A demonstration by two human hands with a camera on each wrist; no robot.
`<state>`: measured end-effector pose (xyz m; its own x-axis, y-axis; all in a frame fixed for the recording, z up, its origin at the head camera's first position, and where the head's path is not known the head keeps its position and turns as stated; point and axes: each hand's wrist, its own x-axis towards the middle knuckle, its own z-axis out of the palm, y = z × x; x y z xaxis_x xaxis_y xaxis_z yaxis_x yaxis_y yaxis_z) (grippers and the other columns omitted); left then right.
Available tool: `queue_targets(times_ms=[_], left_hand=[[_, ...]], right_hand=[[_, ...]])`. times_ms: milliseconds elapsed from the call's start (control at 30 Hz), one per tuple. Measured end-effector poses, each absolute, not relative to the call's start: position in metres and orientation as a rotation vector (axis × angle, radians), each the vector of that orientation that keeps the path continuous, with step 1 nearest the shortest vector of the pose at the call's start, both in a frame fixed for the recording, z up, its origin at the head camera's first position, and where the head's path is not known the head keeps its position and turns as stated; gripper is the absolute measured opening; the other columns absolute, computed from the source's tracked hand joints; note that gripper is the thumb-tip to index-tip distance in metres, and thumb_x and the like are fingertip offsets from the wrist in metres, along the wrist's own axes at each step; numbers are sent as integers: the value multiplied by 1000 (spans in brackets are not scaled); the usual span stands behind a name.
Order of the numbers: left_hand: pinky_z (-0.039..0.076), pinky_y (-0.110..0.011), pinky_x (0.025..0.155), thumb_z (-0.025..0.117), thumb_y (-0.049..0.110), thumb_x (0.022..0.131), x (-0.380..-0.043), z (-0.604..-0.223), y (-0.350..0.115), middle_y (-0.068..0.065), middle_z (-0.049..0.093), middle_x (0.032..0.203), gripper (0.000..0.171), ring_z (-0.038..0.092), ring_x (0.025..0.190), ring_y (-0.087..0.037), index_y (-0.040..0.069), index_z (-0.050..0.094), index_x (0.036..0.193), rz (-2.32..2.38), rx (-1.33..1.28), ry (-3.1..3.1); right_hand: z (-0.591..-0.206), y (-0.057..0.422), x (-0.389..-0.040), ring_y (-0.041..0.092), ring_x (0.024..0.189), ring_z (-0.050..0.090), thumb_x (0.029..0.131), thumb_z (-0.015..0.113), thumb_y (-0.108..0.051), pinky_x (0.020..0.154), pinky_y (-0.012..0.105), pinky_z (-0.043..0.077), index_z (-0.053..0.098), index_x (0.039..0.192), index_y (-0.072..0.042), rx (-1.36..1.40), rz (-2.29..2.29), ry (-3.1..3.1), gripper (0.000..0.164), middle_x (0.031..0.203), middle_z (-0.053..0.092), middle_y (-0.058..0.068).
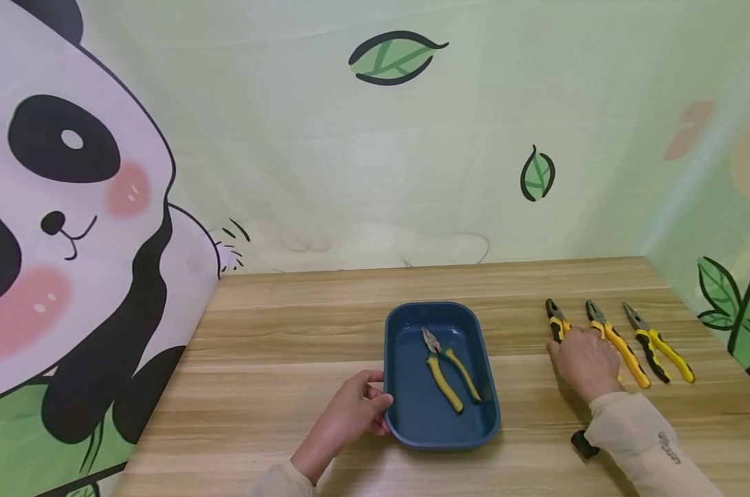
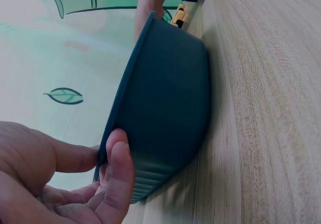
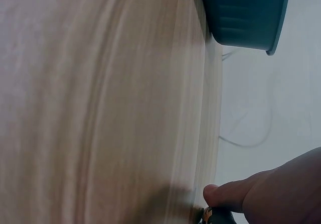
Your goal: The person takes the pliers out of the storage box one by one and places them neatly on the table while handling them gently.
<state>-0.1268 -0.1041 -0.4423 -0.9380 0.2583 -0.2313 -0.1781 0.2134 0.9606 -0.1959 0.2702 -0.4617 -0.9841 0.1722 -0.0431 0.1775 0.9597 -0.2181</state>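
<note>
blue tray (image 1: pixel 412 417): upright on desk (image 1: pixel 275 379), yellow-handled pliers (image 1: pixel 445 385) inside | row's leftmost pliers (image 1: pixel 558 326): black-and-yellow, flat, handles mostly hidden

Wood-grain tabletop (image 1: pixel 288 331), blue tray (image 1: pixel 412 407) on it, three pliers (image 1: pixel 628 355) side by side at right

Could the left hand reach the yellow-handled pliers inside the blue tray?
Probably yes: the left hand holds the blue tray by its edge, and nothing covers the yellow-handled pliers, once it lets go.
</note>
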Motion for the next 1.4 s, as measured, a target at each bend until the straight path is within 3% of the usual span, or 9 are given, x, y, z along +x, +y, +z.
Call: queue_targets(times_ms=[467, 867, 1400], left_hand=[[54, -32, 48, 58, -1, 89, -127, -443, -104, -19, 55, 83, 43, 59, 52, -17, -11, 42, 128, 1775, 73, 2154], [55, -36, 50, 58, 2, 90, -127, -443, -104, -20, 56, 85, 43, 59, 52, -17, -9, 42, 129, 1766, 60, 2155], [54, -31, 48, 56, 0, 90, -127, -441, -103, -21, 56, 86, 41, 59, 52, -17, -10, 42, 127, 1769, 61, 2141]], right_hand=[[-462, 268, -195, 28, 51, 48, 91, 58, -33, 39, 39, 38, 54, 71, 5, 271, -312, 3114, 43, 65, 47, 19], [-464, 266, -196, 28, 50, 48, 89, 60, -33, 39, 38, 38, 53, 71, 5, 271, -288, 3136, 43, 66, 46, 20], [-469, 267, -197, 32, 55, 47, 89, 59, -39, 45, 43, 39, 52, 87, 12, 308, -287, 3104, 52, 73, 44, 24]])
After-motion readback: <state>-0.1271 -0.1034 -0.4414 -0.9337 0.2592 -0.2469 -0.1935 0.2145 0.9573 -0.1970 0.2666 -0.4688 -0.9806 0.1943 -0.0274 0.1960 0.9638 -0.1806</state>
